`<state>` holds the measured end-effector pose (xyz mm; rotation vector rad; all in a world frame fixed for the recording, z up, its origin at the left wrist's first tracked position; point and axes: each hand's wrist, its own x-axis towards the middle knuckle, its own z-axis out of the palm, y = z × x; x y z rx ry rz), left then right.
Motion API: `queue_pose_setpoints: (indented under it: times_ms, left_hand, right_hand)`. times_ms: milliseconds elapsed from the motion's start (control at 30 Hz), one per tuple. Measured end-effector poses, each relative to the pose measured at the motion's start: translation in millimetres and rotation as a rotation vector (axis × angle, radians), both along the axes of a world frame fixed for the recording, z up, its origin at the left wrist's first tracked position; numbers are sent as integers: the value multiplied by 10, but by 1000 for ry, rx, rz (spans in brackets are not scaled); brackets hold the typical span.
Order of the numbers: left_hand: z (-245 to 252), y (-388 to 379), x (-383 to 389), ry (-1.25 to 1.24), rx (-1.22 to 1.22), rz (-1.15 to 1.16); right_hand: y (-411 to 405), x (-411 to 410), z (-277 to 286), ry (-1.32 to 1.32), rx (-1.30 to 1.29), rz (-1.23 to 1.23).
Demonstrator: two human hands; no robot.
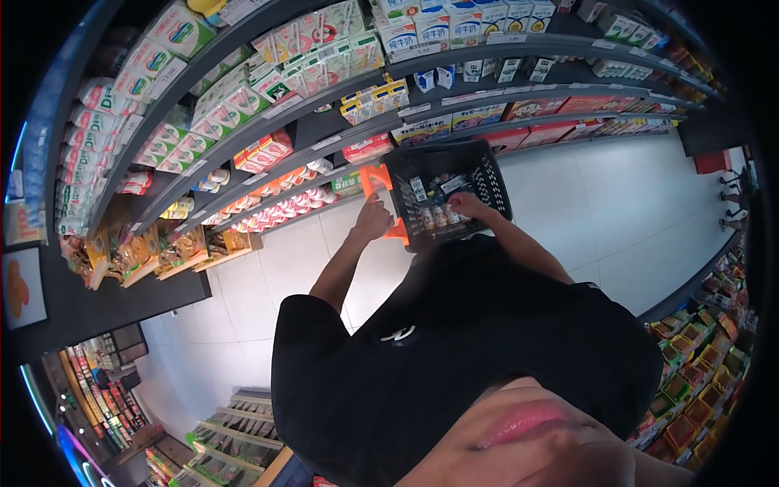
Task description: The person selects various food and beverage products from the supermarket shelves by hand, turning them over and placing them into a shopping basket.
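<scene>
A black plastic shopping basket [500, 185] with slotted walls is in front of me, its orange handle [378, 175] at its left side. My left hand [373, 219] is closed around the handle. My right hand [466, 206] is inside the basket, above several small bottles [439, 217] with pale bodies and orange-toned labels. Its fingers are curled close to the bottles; whether they grip one is hidden. Dark packages [451, 184] with white labels lie toward the basket's far side.
Curved dark shelves [341, 91] run along the far and left sides, stocked with milk cartons [432, 27] and small bottles. Bread packs [137, 252] sit in wooden trays at left. Packaged snacks [700, 389] fill a right-hand display. Pale floor tiles [584, 189] lie right of the basket.
</scene>
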<state>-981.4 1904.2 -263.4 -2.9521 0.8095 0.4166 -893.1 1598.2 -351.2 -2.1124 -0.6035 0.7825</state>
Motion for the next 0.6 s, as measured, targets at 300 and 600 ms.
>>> queue_pose_setpoints:
  times_ms: [300, 600]
  left_hand:
    - [571, -862, 2602, -485, -743, 572]
    - [444, -946, 3701, -473, -624, 480]
  right_hand:
    - [542, 2370, 1329, -642, 50, -260]
    - [716, 3115, 684, -782, -44, -552]
